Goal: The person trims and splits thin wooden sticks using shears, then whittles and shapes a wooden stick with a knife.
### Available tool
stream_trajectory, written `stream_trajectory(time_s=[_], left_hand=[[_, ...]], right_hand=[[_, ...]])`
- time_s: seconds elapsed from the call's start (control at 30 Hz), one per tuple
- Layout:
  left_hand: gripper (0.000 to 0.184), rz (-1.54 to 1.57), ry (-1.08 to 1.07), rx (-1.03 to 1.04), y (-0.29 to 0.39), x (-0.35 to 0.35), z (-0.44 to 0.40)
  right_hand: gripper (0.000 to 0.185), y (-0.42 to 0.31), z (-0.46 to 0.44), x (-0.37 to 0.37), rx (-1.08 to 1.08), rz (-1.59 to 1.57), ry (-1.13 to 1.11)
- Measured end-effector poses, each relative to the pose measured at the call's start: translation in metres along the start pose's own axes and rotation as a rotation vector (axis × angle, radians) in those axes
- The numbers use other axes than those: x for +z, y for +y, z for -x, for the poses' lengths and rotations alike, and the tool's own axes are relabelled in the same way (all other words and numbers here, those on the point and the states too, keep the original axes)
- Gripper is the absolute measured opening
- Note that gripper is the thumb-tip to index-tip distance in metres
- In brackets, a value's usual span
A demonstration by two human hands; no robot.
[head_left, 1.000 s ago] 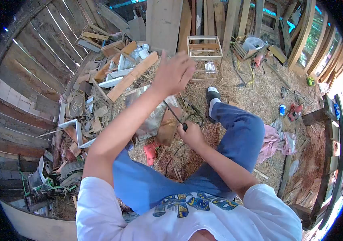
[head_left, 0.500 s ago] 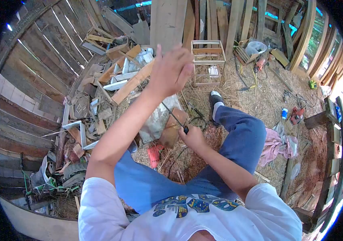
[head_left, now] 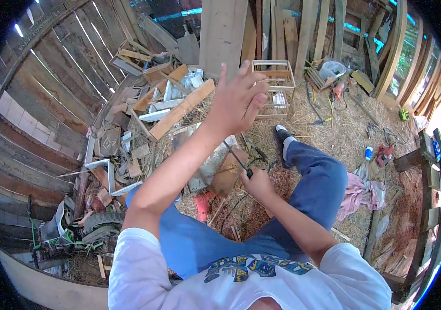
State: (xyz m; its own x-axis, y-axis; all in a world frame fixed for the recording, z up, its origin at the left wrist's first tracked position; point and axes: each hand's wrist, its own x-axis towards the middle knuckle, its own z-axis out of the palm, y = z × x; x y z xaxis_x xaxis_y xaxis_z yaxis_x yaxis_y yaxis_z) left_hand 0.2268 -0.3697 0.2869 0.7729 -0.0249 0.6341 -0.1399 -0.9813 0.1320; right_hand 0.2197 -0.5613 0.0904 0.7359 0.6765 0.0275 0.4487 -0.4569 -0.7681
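Note:
My left hand (head_left: 237, 101) is raised in front of me, its fingers apart and partly bent, with nothing seen in it. Lower and to the right, my right hand (head_left: 258, 185) is closed around the black handle of a thin, dark-shafted tool (head_left: 236, 155) that looks like a screwdriver. Its shaft slants up and left, and the tip is hidden behind my left forearm. Beneath the shaft lie a brown wooden board (head_left: 226, 173) and a grey, worn slab (head_left: 200, 178). A red power tool (head_left: 203, 205) rests on the floor by my left leg.
A small wooden frame (head_left: 274, 82) stands ahead. Offcuts and a long plank (head_left: 183, 109) are piled at left. Tall boards (head_left: 224, 36) lean at the back. At right are a pink cloth (head_left: 357, 195), a blue can (head_left: 368, 153) and a red tool (head_left: 384, 155).
My left hand has shifted slightly right and down in view, its fingers more spread. The right hand still grips the tool. The whole view has shifted a little.

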Motion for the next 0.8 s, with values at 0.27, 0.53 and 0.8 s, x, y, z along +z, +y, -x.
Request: stream_trajectory(time_s=[0.27,0.53,0.8], left_hand=[[0.040,0.016,-0.093,-0.074,-0.030,0.066,0.057],[0.025,0.166,0.045,-0.032,-0.025,-0.007,0.046],[0.029,0.168,0.014,-0.258,-0.051,0.016,0.108]], right_hand=[[0.046,0.001,0.010,0.005,0.099,0.137,-0.125],[0.046,-0.001,0.007,0.001,0.075,0.085,-0.097],[0.047,0.001,0.017,0.007,0.027,0.090,-0.160]])
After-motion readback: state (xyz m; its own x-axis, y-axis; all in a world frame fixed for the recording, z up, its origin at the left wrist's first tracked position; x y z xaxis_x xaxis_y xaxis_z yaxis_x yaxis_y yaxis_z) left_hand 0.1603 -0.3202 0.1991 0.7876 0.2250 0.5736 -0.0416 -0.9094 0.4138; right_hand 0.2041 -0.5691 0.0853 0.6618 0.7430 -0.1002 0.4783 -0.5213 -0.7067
